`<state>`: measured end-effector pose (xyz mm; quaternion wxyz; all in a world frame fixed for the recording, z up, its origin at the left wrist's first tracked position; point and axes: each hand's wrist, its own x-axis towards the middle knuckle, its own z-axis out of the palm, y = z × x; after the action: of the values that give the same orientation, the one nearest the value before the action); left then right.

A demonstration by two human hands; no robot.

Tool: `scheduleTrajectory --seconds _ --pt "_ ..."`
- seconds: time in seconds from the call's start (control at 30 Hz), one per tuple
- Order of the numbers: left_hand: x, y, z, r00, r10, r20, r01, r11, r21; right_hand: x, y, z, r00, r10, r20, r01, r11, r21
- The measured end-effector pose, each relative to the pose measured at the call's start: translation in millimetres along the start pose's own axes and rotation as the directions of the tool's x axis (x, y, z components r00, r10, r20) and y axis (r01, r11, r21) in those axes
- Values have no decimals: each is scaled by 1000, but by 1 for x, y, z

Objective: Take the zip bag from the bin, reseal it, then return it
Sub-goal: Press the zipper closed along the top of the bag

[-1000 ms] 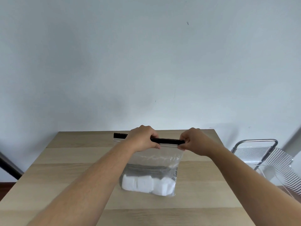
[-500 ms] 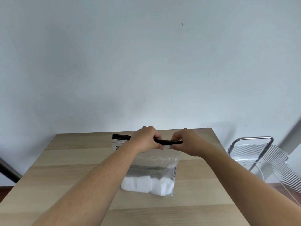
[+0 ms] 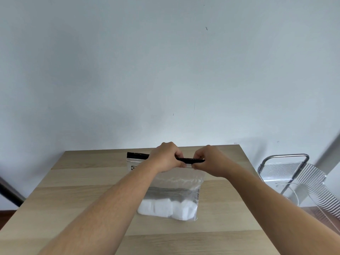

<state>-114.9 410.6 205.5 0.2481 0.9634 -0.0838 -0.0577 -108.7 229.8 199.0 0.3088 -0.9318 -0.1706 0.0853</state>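
A clear zip bag with a black zip strip along its top stands upright on the wooden table. Several white blocks fill its bottom. My left hand pinches the zip strip near its middle. My right hand pinches the strip's right part, close beside the left hand. The strip's left end sticks out free to the left of my left hand. The bin is not in view.
A clear plastic and metal rack stands off the table's right edge. A dark bar crosses the lower left corner. A plain wall rises behind the table.
My right hand has slid left along the zip strip toward my left hand, so the gap between the hands has narrowed. The bag stays upright on the table.
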Motion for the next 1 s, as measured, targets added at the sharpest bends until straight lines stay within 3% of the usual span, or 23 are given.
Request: scheduleTrajectory --seconds 0.4,0.63,0.9,1.0 --pt "-1 1 1 999 32 -7 -32 998 47 1 2 5 1000 -24 3 24 999 -38" --pt "-1 -11 -6 1000 11 28 -16 981 192 5 5 -1 1000 -4 7 4 997 -77" --pt "0 -9 -3 999 23 22 -27 986 165 6 -3 6 998 -58 23 61 981 -185" --pt "0 -7 -2 999 30 33 -35 983 181 4 -4 10 996 -83 41 92 944 -316"
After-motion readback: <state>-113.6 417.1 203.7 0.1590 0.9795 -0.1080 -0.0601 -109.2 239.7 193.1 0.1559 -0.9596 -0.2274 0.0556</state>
